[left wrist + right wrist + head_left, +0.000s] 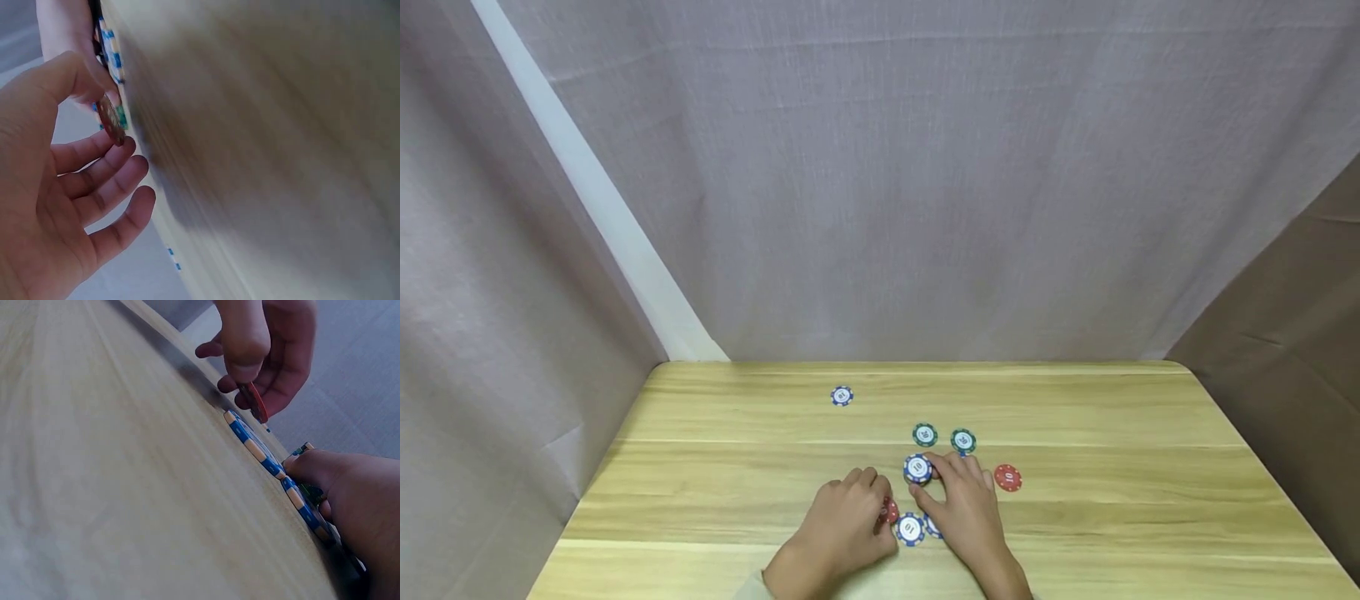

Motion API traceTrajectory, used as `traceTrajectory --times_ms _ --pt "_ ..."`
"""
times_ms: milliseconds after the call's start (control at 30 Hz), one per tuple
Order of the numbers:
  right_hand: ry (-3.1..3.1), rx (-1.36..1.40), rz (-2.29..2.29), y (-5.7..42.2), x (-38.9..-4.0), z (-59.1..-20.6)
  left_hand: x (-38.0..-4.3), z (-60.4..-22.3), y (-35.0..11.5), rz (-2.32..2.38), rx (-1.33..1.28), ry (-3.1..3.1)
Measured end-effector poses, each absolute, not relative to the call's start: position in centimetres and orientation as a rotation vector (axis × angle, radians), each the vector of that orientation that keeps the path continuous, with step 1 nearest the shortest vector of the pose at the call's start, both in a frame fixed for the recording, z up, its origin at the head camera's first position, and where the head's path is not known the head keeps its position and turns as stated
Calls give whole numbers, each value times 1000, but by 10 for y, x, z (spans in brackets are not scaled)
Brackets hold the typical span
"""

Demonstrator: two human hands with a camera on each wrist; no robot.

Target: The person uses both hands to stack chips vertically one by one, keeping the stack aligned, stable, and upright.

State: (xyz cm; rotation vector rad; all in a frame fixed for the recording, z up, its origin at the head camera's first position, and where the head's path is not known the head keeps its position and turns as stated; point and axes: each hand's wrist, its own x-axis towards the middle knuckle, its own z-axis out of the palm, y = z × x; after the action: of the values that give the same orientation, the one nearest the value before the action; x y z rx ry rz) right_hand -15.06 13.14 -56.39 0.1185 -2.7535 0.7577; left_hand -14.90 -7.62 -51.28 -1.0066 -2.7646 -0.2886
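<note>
My left hand [847, 525] pinches a red poker chip [110, 122] between thumb and index finger, tilted on edge, while its other fingers spread loosely. With thumb and fingers at its rim, my right hand [967, 510] grips a blue-and-white poker chip [917, 468] marked 10. Green edging [310, 492] shows by the right fingers in the right wrist view. Between the hands lies another blue-and-white chip [910, 529], flat on the wood. Beside it a further blue chip [932, 526] is partly covered by the right hand.
Two green chips [925, 434] lie just beyond the right hand, with a bit of blue by the right one. A red chip [1008, 477] lies to the right. Farther back is a lone blue chip [842, 396]. Grey curtains [880, 183] surround the wooden table [737, 467].
</note>
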Motion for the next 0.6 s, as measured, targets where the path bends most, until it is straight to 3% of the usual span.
traceTrajectory --times_ms 600 --pt "-2727 125 732 131 -150 -562 -175 -521 -65 -661 -906 -2765"
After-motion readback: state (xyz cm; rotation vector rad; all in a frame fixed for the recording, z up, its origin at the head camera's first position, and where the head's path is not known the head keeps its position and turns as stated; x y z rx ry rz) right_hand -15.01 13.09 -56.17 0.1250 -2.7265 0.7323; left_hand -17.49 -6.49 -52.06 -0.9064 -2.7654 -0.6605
